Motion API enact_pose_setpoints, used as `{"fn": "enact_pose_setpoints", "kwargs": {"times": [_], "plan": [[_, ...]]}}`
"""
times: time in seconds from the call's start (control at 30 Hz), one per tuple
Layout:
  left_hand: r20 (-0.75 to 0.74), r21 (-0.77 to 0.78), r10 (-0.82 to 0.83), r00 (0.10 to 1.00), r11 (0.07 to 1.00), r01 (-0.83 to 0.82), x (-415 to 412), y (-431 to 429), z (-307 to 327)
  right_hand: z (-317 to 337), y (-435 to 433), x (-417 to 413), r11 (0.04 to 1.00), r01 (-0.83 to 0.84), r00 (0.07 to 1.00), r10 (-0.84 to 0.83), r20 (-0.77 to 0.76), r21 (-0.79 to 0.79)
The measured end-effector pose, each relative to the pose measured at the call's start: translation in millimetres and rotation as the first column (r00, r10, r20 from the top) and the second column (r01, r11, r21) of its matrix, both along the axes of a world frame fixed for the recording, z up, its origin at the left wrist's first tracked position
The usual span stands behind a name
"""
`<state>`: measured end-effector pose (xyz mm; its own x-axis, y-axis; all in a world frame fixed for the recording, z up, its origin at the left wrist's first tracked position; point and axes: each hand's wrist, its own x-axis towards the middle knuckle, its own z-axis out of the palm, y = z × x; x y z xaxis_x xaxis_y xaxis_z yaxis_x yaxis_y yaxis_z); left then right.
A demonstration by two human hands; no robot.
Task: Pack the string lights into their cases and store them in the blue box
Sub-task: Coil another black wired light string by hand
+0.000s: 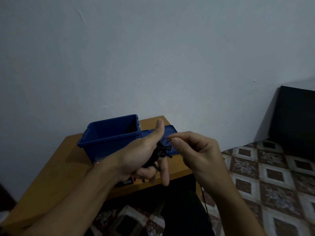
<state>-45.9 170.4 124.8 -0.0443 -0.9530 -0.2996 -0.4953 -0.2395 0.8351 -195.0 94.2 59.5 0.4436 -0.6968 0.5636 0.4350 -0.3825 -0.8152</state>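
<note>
A black coil of string lights (157, 155) is wound around the palm of my left hand (144, 154), whose thumb points up. My right hand (196, 150) pinches a loop of the same wire between thumb and forefinger just to the right of the coil. A loose black strand (205, 203) hangs down from below my right hand. Behind my hands the blue box (109, 135) stands open on the wooden table (68, 167), and its blue lid (170, 131) lies flat to its right. Whether the box holds anything I cannot see.
Small orange and black items (130, 181) lie on the table under my left hand, partly hidden. A bare wall rises behind the table. Patterned floor tiles (272, 176) spread to the right, and a dark piece of furniture (296, 116) stands at the far right.
</note>
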Motion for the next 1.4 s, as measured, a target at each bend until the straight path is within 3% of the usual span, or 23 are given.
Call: {"fn": "enact_pose_setpoints", "kwargs": {"times": [0.3,0.5,0.6,0.77,1.0,1.3,1.4], "plan": [[-0.232,0.02,-0.082,0.969,0.996,0.089,8.8,-4.3,1.6,-5.3,-6.0,2.3,0.997,0.041,0.996,-0.036,-0.082,0.061],[-0.485,-0.019,-0.205,0.85,0.974,0.224,21.4,-10.3,-7.7,-3.4,-1.6,1.6,0.997,-0.012,0.996,0.018,-0.082,0.076],[-0.482,-0.073,-0.287,0.828,0.955,0.289,21.1,-8.5,-11.7,-3.0,-2.2,-0.5,0.996,-0.036,0.991,0.046,-0.126,0.084],[-0.495,-0.102,-0.2,0.846,0.98,0.172,17.8,-9.7,-6.4,-4.1,-1.7,-0.4,0.997,-0.052,0.985,0.059,-0.161,0.053],[-0.532,-0.157,-0.22,0.818,0.975,0.16,13.8,-8.4,-6.7,-10.2,-5.0,4.7,0.999,-0.043,0.982,0.047,-0.185,0.025],[-0.67,-0.258,-0.244,0.701,0.962,0.088,10.4,-8.3,-4.0,-6.7,-2.7,5.8,0.995,0.001,0.987,0.015,-0.161,0.103],[-0.719,-0.295,-0.258,0.646,0.954,0.052,12.1,-10.5,-3.8,-8.1,-4.0,6.1,0.998,-0.011,0.988,0.02,-0.155,0.061]]}}
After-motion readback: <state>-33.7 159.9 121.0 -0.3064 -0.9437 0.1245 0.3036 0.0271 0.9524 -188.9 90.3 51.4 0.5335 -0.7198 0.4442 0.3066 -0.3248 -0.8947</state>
